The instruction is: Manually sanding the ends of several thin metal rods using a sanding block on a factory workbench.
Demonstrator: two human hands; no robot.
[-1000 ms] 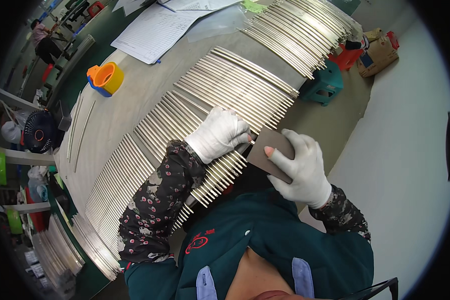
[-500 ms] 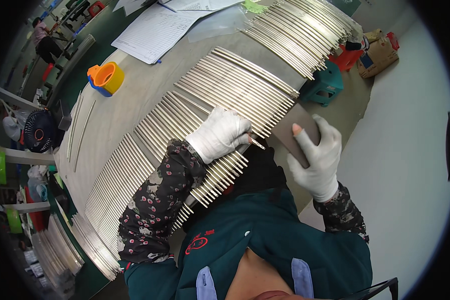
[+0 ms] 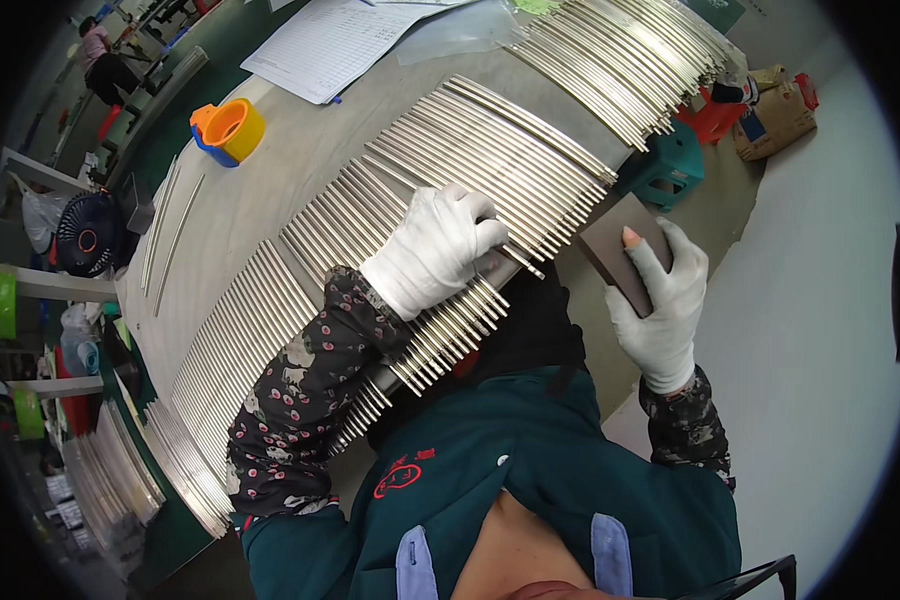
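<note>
My left hand (image 3: 435, 250), in a white glove, is closed over the rows of metal rods on the table. A thin metal rod (image 3: 526, 264) comes out from under its fingers, its end past the table's near edge. To the right, off that edge, my right hand (image 3: 670, 310), also gloved, grips a flat brown rectangular block (image 3: 610, 240). A bare thumb tip shows against the block, which is apart from the rods. Many shiny rods (image 3: 510, 160) lie side by side in groups around my left hand, several with ends overhanging the edge.
More rods (image 3: 620, 70) are stacked at the far right. Paper sheets (image 3: 330, 45) and a yellow tape roll (image 3: 238, 130) with a blue part lie on the far side. A teal stool (image 3: 670, 170) and a carton (image 3: 775, 120) stand right. A person (image 3: 110, 65) works far left.
My right hand has moved right with the block, farther from the rod end. My left hand shifted slightly and its fingers sit differently on the rod. The whole view has shifted a little.
</note>
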